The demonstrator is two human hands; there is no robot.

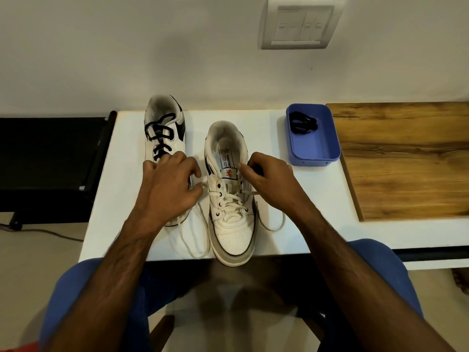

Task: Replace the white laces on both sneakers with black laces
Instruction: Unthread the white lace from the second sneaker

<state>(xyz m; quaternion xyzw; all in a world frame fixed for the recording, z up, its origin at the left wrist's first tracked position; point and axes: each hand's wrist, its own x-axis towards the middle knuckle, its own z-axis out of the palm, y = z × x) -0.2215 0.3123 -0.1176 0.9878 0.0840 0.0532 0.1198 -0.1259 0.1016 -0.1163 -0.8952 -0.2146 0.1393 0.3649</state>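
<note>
- My knees in blue cloth sit nearest, below the desk's front edge, and both bare forearms reach forward over them.
- My left hand [170,184] lies palm down with its fingers curled; thumb and forefinger pinch a strand of the white lace [193,240] just beside the near sneaker [232,212], while the outer fingers rest on the far sneaker [165,133].
- My right hand [269,179] is curled at the other side of the near sneaker's tongue, fingertips together on the lace by the top eyelets; I cannot tell exactly what they grip.
- Two sneakers stand on the white desk [304,219], toes toward me, side by side and apart.
- The near sneaker is smooth white leather with dark trim, a perforated toe and a thick pale sole overhanging the desk's edge; its white lace is loosened, with two long loose ends trailing on the desk, one each side.
- The far sneaker, to the left and further back, carries a black lace [160,138] crossed through its eyelets.
- One blue plastic tray [317,151], rectangular with rounded corners, sits at the right, well apart from the sneakers, holding one bundled black lace [303,124].
- One wooden board [406,161] with a streaked grain lies just beside the tray.
- A white switch plate [299,24] is on the pale wall behind.
</note>
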